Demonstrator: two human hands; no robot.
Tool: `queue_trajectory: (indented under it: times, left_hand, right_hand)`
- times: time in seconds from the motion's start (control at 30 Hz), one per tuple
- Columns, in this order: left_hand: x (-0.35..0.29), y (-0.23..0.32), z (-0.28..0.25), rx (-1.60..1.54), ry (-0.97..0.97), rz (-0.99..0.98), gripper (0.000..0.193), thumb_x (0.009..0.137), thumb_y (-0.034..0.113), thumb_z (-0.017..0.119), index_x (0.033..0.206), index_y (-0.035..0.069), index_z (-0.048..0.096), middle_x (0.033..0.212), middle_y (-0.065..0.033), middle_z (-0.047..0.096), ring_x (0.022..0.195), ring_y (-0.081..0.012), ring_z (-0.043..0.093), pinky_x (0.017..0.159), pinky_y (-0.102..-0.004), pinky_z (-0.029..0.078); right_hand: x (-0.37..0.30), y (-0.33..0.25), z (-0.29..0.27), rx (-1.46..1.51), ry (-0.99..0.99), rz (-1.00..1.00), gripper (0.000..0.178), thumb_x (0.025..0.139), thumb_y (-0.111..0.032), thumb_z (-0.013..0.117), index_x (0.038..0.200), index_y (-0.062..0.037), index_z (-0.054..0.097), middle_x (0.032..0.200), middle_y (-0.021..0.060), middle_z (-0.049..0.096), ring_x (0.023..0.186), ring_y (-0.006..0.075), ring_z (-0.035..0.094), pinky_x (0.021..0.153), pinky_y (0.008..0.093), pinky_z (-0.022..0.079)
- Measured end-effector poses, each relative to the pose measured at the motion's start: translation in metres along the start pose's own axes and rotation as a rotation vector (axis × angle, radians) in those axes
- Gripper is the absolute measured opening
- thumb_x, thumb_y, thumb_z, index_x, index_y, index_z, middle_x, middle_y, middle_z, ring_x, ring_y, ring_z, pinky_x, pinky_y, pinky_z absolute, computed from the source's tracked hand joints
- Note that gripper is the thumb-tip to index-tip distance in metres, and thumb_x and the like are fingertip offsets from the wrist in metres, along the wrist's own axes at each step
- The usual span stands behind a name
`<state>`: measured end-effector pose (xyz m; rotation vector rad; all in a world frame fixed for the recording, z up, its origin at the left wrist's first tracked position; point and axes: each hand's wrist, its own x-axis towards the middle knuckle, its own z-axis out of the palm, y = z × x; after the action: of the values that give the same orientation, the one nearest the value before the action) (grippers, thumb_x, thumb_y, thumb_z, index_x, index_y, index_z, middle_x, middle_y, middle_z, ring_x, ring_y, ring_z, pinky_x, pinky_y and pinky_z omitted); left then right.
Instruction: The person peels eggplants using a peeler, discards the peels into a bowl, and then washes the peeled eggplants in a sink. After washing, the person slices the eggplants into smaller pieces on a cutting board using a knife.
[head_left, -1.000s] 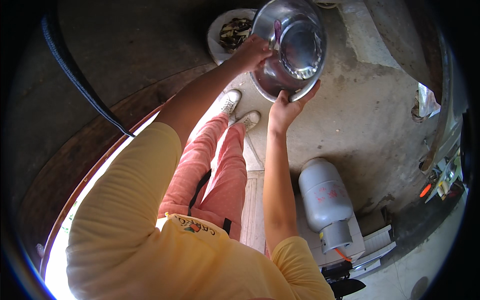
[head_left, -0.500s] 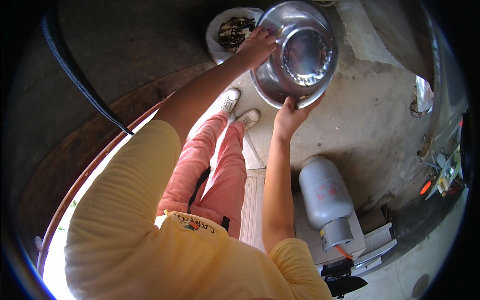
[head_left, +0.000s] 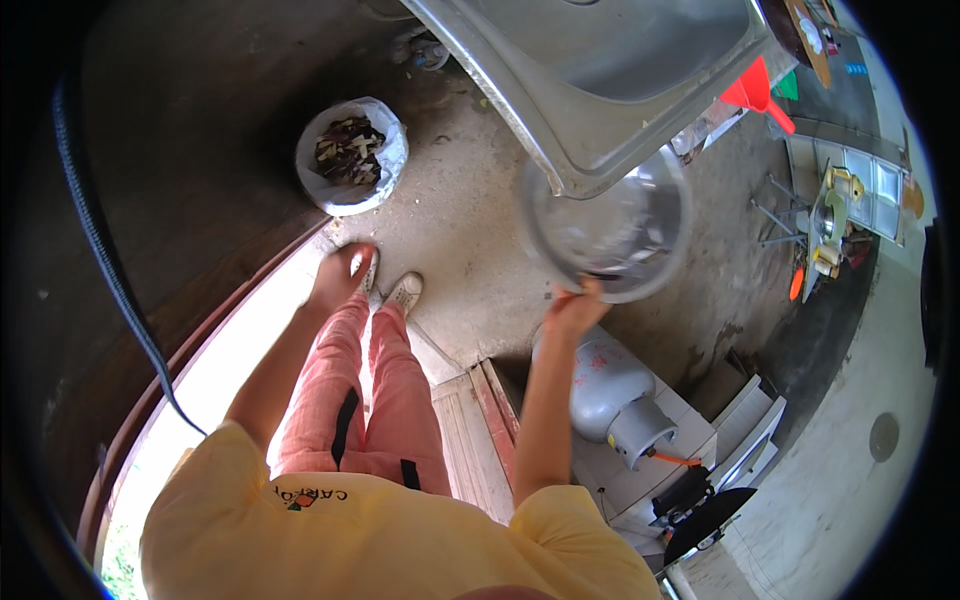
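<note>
My right hand [head_left: 577, 308] grips the near rim of a round metal basin [head_left: 570, 245], its fingers closed around the edge. Motion blurs the basin, and its far part is hidden below the sink's corner. A few dark scraps seem to lie inside near the rim, though blur keeps me from naming them. My left hand [head_left: 338, 280] hangs empty over my shoes, thumb and fingers apart. Just beyond it stands a white-lined bin [head_left: 394, 165] holding dark and pale peelings [head_left: 348, 152].
A metal sink [head_left: 560, 160] juts in at the top, with a red funnel [head_left: 757, 92] beside it. On the right, a grey gas cylinder [head_left: 600, 375] lies near a black wok [head_left: 705, 525]. Farther right is a small rack of kitchenware [head_left: 828, 220]. A wooden board [head_left: 465, 430] stands below.
The basin has swung from tilted over the bin to the right, beside the sink. My left hand has let go of it and dropped back. My view has turned rightward.
</note>
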<state>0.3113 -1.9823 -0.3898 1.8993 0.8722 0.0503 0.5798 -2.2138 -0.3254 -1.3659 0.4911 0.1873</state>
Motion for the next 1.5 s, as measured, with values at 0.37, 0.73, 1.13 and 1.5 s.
queue_trajectory:
  times: [0.37,0.73,1.13,1.5]
  left_hand:
    - [-0.478,-0.052,-0.011,0.183,0.199,-1.1,0.037,0.084,0.02,0.064,0.114,0.002,0.053,0.113,-0.0178,0.055,0.102,-0.0266,0.055,0.085,-0.0358,0.046]
    - [-0.621,-0.01,0.045,-0.003,-0.155,-1.557,0.057,0.078,0.032,0.067,0.126,0.007,0.051,0.126,-0.0192,0.052,0.112,-0.0314,0.054,0.093,-0.0374,0.045]
    - [-0.693,-0.002,-0.027,0.404,-0.558,-1.334,0.037,0.071,0.012,0.061,0.107,0.007,0.063,0.1,-0.0168,0.066,0.095,-0.03,0.065,0.078,-0.0388,0.052]
    - [-0.653,0.062,-0.176,0.377,-0.071,-1.063,0.023,0.076,0.015,0.059,0.095,0.004,0.068,0.091,-0.0169,0.067,0.089,-0.0316,0.066,0.075,-0.0421,0.053]
  right_hand:
    - [0.492,-0.262,0.126,0.268,-0.714,0.675,0.049,0.086,-0.003,0.045,0.132,0.0103,0.035,0.128,0.0254,0.042,0.122,0.0416,0.042,0.094,0.047,0.05]
    - [0.22,-0.152,0.089,-0.123,-0.86,0.418,0.075,0.093,-0.027,0.051,0.141,0.0083,0.005,0.146,0.0289,0.018,0.136,0.0392,0.021,0.113,0.0475,0.025]
    - [-0.153,-0.086,-0.135,-0.63,-0.765,0.582,0.051,0.091,-0.014,0.054,0.136,-0.0088,0.031,0.124,0.0152,0.053,0.106,0.0286,0.056,0.091,0.0405,0.046]
    - [-0.432,-0.014,-0.079,-1.001,-1.909,0.208,0.034,0.089,-0.003,0.05,0.123,0.001,0.045,0.103,0.0124,0.062,0.077,0.0145,0.062,0.067,0.0253,0.051]
